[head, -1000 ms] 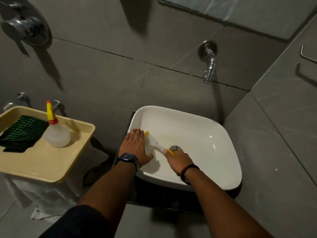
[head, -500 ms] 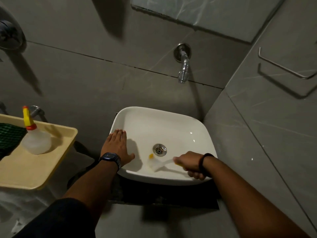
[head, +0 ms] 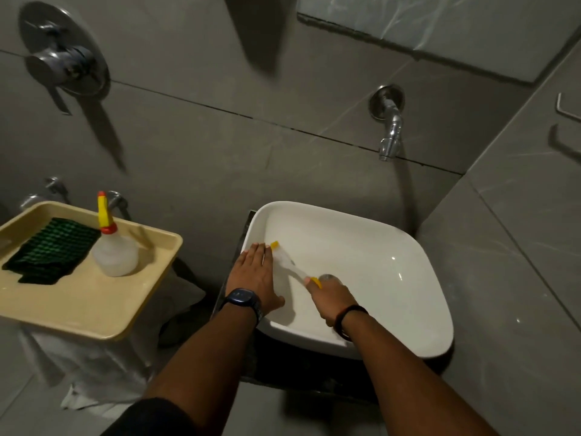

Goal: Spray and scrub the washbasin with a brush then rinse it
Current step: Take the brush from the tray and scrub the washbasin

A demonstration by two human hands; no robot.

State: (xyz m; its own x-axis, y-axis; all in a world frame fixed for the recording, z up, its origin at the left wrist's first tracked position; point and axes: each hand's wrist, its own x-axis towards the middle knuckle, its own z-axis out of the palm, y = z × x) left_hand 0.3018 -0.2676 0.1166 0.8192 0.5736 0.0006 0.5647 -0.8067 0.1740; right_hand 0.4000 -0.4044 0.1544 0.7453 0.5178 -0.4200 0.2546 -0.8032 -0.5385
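Note:
The white washbasin [head: 377, 247] sits against the grey tiled wall, under a chrome tap [head: 390, 136]. My right hand [head: 330, 297] is inside the bowl, shut on the handle of a white and yellow brush [head: 284, 259]. The brush head lies against the basin's left inner wall. My left hand [head: 254, 275] rests flat, fingers apart, on the basin's left rim, beside the brush tip. My right hand mostly hides the drain [head: 328, 276]. A clear spray bottle [head: 114, 253] with a yellow and red nozzle stands on the tray at the left.
A beige tray [head: 63, 309] at the left also holds a green checked cloth [head: 47, 250]. A chrome mixer handle [head: 63, 64] is on the wall at the upper left. A grey side wall with a towel bar [head: 566, 108] stands close on the right.
My right hand has swept the brush from the basin's front wall back to its left inner wall. The left hand has stayed on the rim. My view has swung left.

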